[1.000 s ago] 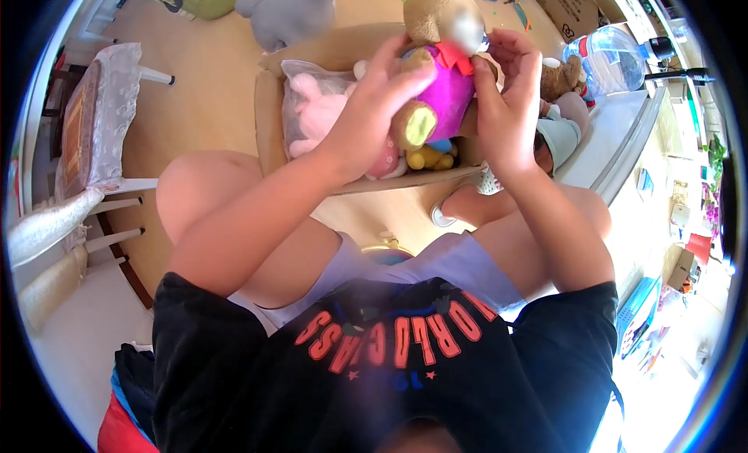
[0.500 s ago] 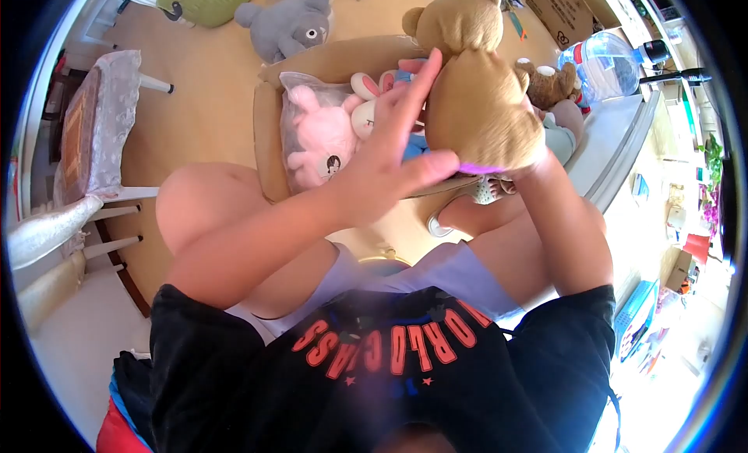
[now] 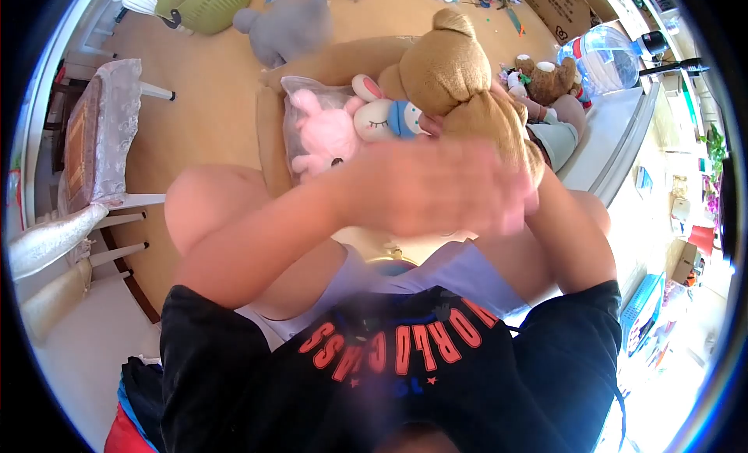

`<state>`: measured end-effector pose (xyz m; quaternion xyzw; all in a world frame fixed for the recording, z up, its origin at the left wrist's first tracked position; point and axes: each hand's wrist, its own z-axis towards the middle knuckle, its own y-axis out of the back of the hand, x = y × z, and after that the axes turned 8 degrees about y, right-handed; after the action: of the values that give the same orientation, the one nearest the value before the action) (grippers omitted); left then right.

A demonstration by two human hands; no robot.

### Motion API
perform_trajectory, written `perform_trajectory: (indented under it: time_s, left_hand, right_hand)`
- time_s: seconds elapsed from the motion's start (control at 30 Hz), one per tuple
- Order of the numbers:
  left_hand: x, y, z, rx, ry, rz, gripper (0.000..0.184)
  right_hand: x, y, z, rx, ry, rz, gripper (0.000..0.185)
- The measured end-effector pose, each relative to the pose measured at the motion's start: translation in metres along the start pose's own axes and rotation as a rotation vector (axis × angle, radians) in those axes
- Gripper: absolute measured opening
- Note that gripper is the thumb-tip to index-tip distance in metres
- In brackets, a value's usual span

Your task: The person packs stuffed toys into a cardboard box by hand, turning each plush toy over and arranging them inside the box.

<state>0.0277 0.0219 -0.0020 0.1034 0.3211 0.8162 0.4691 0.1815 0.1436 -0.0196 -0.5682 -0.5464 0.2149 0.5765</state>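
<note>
A tan plush bear [image 3: 448,71] is held upright above the right end of an open cardboard box [image 3: 271,145], its back towards me. My right hand [image 3: 538,169] grips its lower body from the right side, mostly hidden behind the plush. Blurred by motion, my left hand [image 3: 436,186] lies across the bear's bottom with its fingers stretched out flat. Inside the box are a pink plush toy [image 3: 326,130] in a clear bag and a white plush rabbit [image 3: 374,119] with a blue hat.
A grey plush toy [image 3: 284,28] lies on the floor beyond the box, near a green basket [image 3: 206,3]. To the right are a brown plush bear [image 3: 549,81] and a large clear water bottle [image 3: 612,61]. A cloth-covered stool [image 3: 117,133] stands at left.
My left hand has swept right and down across the bear's bottom. The bear has tipped and shifted slightly left and down, uncovering more of the rabbit.
</note>
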Motion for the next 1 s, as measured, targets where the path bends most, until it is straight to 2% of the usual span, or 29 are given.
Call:
perform_trajectory:
  time_s: [0.07, 0.1, 0.2, 0.27, 0.3, 0.37, 0.4, 0.43, 0.53, 0.57, 0.6, 0.63, 0.67, 0.73, 0.8, 0.87, 0.93, 0.97, 1.0]
  left_hand:
    - [-0.011, -0.006, 0.001, -0.136, -0.139, 0.121, 0.050]
    - [-0.015, -0.007, 0.004, -0.193, -0.079, 0.189, 0.051]
    - [-0.012, 0.005, 0.007, -0.074, 0.262, 0.198, 0.056]
    - [-0.005, 0.013, 0.010, 0.082, 0.403, 0.067, 0.058]
    - [-0.001, 0.004, 0.010, 0.041, 0.187, -0.025, 0.058]
    - [-0.009, -0.007, 0.010, 0.008, -0.013, 0.000, 0.055]
    - [-0.014, -0.008, 0.008, 0.019, 0.001, 0.002, 0.055]
    - [-0.018, -0.008, 0.006, 0.029, 0.016, 0.004, 0.055]
    - [-0.011, -0.004, 0.003, -0.097, 0.575, 0.055, 0.063]
    - [-0.005, -0.002, 0.002, -0.134, 0.729, -0.063, 0.068]
    - [0.003, 0.000, 0.003, -0.173, 0.882, -0.184, 0.073]
    - [0.011, 0.003, 0.002, -0.165, 0.975, -0.201, 0.078]
    - [0.017, 0.005, 0.001, -0.227, 1.122, -0.537, 0.078]
    - [0.027, 0.004, -0.009, -0.272, 1.246, -0.646, 0.078]
    - [0.025, 0.007, -0.009, -0.145, 1.336, -0.693, 0.080]
    - [0.021, 0.010, -0.006, 0.014, 1.342, -0.614, 0.081]
    - [0.014, 0.010, -0.004, 0.204, 1.250, -0.417, 0.083]
    - [0.009, 0.007, -0.004, 0.248, 1.244, -0.396, 0.085]
    - [0.007, -0.002, -0.009, 0.256, 1.217, -0.372, 0.084]
  right_hand:
    - [0.000, 0.003, -0.001, 0.020, -0.021, 0.025, 0.066]
    - [0.001, 0.004, -0.001, 0.022, -0.026, 0.037, 0.065]
    - [0.001, 0.011, -0.003, 0.033, -0.051, 0.071, 0.064]
    - [0.002, 0.017, -0.004, 0.039, -0.071, 0.108, 0.063]
    - [0.005, 0.021, -0.003, 0.050, -0.082, 0.123, 0.062]
    - [0.009, 0.023, -0.004, 0.062, -0.098, 0.148, 0.061]
    - [0.012, 0.019, -0.002, 0.094, 0.015, 0.032, 0.053]
    - [0.020, 0.004, -0.004, 0.012, 0.003, 0.031, 0.052]
    - [0.028, -0.018, -0.004, -0.104, 0.091, -0.088, 0.046]
    - [0.023, -0.026, -0.002, -0.317, 0.137, -0.371, 0.044]
    - [0.015, -0.037, -0.002, -0.304, 0.217, -0.406, 0.043]
    - [0.014, -0.031, 0.000, -0.200, 0.209, -0.383, 0.042]
    - [0.014, -0.025, 0.004, -0.095, 0.199, -0.361, 0.042]
    - [0.011, -0.028, 0.006, -0.187, 0.184, -0.475, 0.038]
    - [0.011, -0.018, 0.008, -0.276, 0.148, -0.629, 0.036]
    - [0.014, -0.011, 0.007, -0.369, 0.202, -0.612, 0.032]
    - [0.018, -0.009, 0.009, -0.418, 0.292, -0.639, 0.030]
    - [0.025, -0.012, 0.007, -0.511, 0.253, -0.734, 0.027]
    - [0.028, -0.014, 0.007, -0.489, 0.262, -0.748, 0.026]
